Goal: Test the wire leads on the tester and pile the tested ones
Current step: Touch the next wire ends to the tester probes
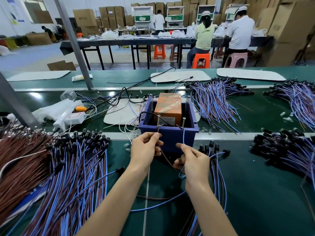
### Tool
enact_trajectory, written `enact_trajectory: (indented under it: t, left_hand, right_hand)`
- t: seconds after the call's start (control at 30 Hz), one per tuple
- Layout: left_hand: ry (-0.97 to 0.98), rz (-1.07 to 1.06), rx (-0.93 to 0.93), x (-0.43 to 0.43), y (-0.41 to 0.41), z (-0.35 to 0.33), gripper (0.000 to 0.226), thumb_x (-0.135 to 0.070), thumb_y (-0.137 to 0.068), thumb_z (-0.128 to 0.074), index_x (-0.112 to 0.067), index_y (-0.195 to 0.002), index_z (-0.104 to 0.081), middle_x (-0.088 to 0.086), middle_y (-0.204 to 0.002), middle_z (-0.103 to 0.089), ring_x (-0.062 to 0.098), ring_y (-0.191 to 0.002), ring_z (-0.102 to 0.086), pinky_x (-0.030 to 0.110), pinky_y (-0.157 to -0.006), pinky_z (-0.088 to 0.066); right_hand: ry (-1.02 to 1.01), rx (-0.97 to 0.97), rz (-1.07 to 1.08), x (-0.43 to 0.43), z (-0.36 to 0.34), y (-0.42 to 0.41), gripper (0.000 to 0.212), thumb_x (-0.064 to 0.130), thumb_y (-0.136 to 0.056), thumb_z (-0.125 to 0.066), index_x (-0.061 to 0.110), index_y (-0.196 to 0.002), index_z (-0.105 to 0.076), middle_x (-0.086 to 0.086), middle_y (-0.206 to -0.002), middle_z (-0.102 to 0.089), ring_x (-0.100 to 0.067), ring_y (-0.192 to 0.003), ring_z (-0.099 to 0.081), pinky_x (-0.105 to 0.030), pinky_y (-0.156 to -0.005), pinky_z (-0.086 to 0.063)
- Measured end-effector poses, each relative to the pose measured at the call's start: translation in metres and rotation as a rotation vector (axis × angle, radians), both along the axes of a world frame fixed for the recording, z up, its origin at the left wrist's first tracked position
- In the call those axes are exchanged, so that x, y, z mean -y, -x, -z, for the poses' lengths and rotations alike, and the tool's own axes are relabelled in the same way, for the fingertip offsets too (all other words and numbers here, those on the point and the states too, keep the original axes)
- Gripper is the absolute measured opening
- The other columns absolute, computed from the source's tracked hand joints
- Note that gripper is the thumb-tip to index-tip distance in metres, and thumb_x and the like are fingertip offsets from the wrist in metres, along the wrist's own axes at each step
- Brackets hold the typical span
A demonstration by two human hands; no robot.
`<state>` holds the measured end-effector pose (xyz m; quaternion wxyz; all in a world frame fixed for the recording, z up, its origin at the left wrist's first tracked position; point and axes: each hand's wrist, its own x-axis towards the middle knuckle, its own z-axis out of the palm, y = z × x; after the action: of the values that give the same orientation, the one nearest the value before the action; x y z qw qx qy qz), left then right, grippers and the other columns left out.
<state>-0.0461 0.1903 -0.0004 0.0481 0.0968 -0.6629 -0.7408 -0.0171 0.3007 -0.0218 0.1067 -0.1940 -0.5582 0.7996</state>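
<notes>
We are testing: left hand (144,149) pinching the brown lead (164,155), right hand (196,160) pinching the blue lead (183,137), ends held up at the tester screws (158,120). Next, we judge: piling it aside.

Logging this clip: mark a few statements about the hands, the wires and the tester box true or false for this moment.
1. The left hand pinches a brown wire whose end goes up to the left screw on the blue box. True.
2. The right hand holds a second brown wire. False: it pinches a blue wire that rises towards the right screw.
3. An orange block wrapped in clear tape sits inside the blue box. True.
4. The big pile of leads on the left lies on a white tabletop. False: it lies on a green belt.
5. Both hands lie flat and hold nothing. False: each has a wire in its grip.
</notes>
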Motion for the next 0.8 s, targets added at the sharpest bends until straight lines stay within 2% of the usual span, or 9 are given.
enact_trajectory:
  t: [0.33, 0.6, 0.63, 0.7, 0.77, 0.8]
  left_hand:
    - [-0.013, -0.006, 0.006, 0.002, -0.002, -0.002, 0.016, -0.008, -0.095, -0.055, -0.006, -0.086, -0.068, 0.002, -0.060, -0.064, 0.005, -0.042, -0.050, 0.018, -0.046, -0.049]
    - [-0.004, 0.021, 0.018, 0.003, -0.004, -0.005, 0.016, -0.008, -0.095, -0.055, -0.007, -0.085, -0.068, 0.002, -0.060, -0.062, 0.006, -0.042, -0.048, 0.018, -0.046, -0.048]
    - [0.023, 0.048, 0.021, 0.005, -0.006, -0.005, 0.017, -0.009, -0.095, -0.055, -0.008, -0.084, -0.068, 0.000, -0.059, -0.061, 0.006, -0.042, -0.047, 0.018, -0.046, -0.048]
    - [0.120, 0.160, 0.010, 0.013, -0.011, -0.008, 0.018, -0.009, -0.095, -0.054, -0.008, -0.082, -0.067, 0.001, -0.057, -0.059, 0.010, -0.043, -0.046, 0.019, -0.045, -0.045]
    - [0.270, 0.383, -0.006, 0.030, -0.018, -0.014, 0.020, -0.006, -0.094, -0.054, -0.007, -0.078, -0.066, 0.004, -0.059, -0.060, 0.015, -0.048, -0.047, 0.019, -0.047, -0.044]
    - [0.363, 0.547, 0.014, 0.042, -0.021, -0.018, 0.020, -0.006, -0.094, -0.055, -0.007, -0.078, -0.068, 0.005, -0.064, -0.064, 0.016, -0.052, -0.050, 0.020, -0.051, -0.046]
  right_hand:
    - [-0.015, 0.005, -0.008, 0.000, -0.001, -0.002, 0.021, 0.010, -0.094, -0.057, 0.015, -0.081, -0.074, 0.006, -0.037, -0.039, -0.007, -0.037, -0.047, -0.022, -0.042, -0.047]
    - [-0.023, -0.008, -0.050, -0.001, -0.004, -0.006, 0.021, 0.014, -0.094, -0.056, 0.011, -0.086, -0.075, 0.006, -0.039, -0.037, -0.009, -0.038, -0.045, -0.022, -0.042, -0.046]
    - [-0.023, -0.013, -0.108, -0.004, -0.005, -0.008, 0.025, 0.019, -0.096, -0.055, 0.009, -0.088, -0.076, 0.004, -0.040, -0.038, -0.011, -0.039, -0.046, -0.023, -0.042, -0.045]
    - [0.014, -0.024, -0.293, -0.016, -0.010, -0.012, 0.046, 0.037, -0.099, -0.045, 0.008, -0.086, -0.077, -0.002, -0.044, -0.049, -0.017, -0.042, -0.053, -0.025, -0.045, -0.048]
    - [-0.036, -0.035, -0.374, -0.044, -0.018, -0.013, 0.060, 0.048, -0.099, -0.034, 0.011, -0.083, -0.079, -0.010, -0.053, -0.063, -0.022, -0.049, -0.063, -0.026, -0.048, -0.052]
    - [-0.103, -0.019, -0.332, -0.061, -0.023, -0.011, 0.058, 0.047, -0.099, -0.035, 0.013, -0.084, -0.079, -0.011, -0.056, -0.066, -0.021, -0.049, -0.064, -0.024, -0.046, -0.051]
